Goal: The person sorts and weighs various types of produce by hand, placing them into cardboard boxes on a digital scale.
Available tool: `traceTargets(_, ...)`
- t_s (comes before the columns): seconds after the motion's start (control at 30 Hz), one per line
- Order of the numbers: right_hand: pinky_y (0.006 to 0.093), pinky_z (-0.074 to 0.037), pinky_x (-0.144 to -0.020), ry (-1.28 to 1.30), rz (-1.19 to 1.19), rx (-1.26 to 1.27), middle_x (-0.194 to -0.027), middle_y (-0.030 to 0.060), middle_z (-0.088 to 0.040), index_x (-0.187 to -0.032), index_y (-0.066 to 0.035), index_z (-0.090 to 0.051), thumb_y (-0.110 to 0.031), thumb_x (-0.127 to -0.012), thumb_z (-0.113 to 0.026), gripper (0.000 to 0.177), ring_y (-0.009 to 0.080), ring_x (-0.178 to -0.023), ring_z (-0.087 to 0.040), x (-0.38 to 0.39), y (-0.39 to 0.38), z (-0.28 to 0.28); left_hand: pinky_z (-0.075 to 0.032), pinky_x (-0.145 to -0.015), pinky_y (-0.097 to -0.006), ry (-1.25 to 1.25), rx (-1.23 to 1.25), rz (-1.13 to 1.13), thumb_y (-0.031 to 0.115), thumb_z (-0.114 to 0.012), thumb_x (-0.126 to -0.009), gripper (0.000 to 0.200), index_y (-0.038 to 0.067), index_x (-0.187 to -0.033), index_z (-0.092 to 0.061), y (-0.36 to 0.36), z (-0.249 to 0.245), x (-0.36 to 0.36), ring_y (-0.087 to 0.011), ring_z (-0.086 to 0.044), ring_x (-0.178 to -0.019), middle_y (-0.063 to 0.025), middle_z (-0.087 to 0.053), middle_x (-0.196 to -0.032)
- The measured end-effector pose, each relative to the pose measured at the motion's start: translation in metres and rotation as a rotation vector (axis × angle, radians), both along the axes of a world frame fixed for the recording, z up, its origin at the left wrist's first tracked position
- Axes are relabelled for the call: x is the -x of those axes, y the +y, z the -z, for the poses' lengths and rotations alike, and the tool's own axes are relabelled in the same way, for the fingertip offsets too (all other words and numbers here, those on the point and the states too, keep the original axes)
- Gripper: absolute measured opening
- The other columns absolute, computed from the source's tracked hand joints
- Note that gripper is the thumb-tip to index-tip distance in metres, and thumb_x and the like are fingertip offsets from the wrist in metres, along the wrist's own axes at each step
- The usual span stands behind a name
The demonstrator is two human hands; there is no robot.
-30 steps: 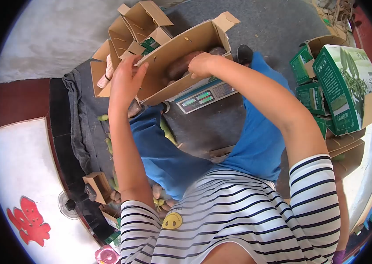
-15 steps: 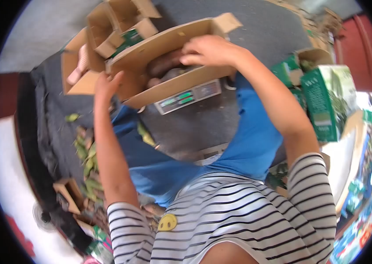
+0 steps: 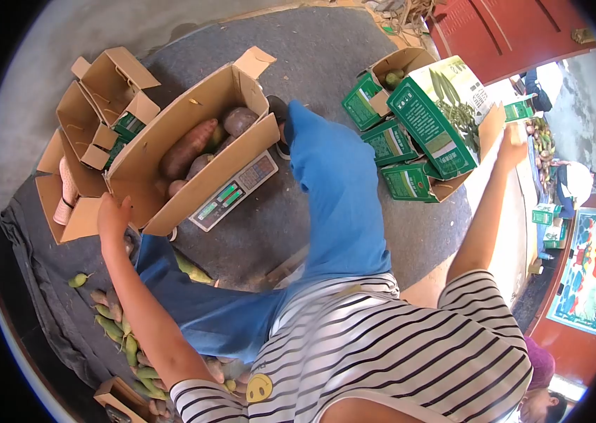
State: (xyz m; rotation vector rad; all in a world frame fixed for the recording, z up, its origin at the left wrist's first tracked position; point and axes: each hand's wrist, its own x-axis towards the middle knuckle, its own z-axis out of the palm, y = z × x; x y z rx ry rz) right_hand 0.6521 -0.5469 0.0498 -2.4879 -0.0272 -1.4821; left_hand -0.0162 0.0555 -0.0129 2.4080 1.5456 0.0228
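Observation:
A long open cardboard box sits tilted in view on a digital scale with green lit displays. Inside it lie a long reddish-brown root vegetable, a rounder purplish one and several others partly hidden by the box wall. My left hand is closed at the box's near left corner, thumb toward the inside. Far off to the right, my right hand is stretched out beside the raised flap of a green printed carton. Its fingers are not clear.
Open cardboard boxes stand at the upper left, one holding a pink netted item. Green and pinkish vegetables lie along the floor at left. Smaller green cartons cluster at right. Other people are at the far right.
My right hand has left the inside of the box and swung far right to the green cartons. The view has turned right. My left hand stays at the box's corner.

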Motion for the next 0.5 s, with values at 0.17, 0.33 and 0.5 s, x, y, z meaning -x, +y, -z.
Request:
traceTargets(0.17, 0.0413, -0.053, -0.078, 1.202, -0.708, -1.377, -0.111, 0.0104, -0.064, -0.119, -0.005, -0.056, -0.036, -0.084, -0.067, 0.049, 0.0265, -0.094, -0.063, 0.032, 0.001, 0.031, -0.048, -0.080, -0.0483, 0.043, -0.088, -0.086, 0.023, -0.066, -0.080, 0.045, -0.006, -0.107, -0.044, 0.007, 0.024, -0.006, -0.0441, -0.059, -0.095, -0.0319, -0.061, -0.097)
traceTargets(0.33, 0.0354, -0.052, -0.083, 0.869, -0.848, -1.218, -0.118, 0.0154, -0.058, -0.120, 0.003, -0.052, -0.015, -0.085, -0.066, 0.041, 0.0256, -0.099, -0.061, 0.035, 0.065, 0.015, -0.049, -0.078, -0.0488, 0.070, -0.038, -0.175, 0.021, -0.066, -0.081, 0.041, -0.003, -0.105, -0.044, 0.007, 0.030, -0.004, -0.0422, -0.060, -0.094, -0.0292, -0.062, -0.097)
traceTargets(0.5, 0.0295, -0.045, -0.088, 0.640, -1.162, -0.770, -0.119, 0.0121, -0.056, -0.121, 0.006, -0.050, -0.014, -0.086, -0.064, 0.042, 0.0188, -0.103, -0.056, 0.102, 0.201, -0.063, -0.050, -0.075, -0.0470, 0.125, -0.217, -0.216, 0.026, -0.068, -0.079, 0.039, 0.000, -0.101, -0.049, -0.009, -0.009, -0.034, -0.0383, -0.061, -0.092, -0.0212, -0.061, -0.097)
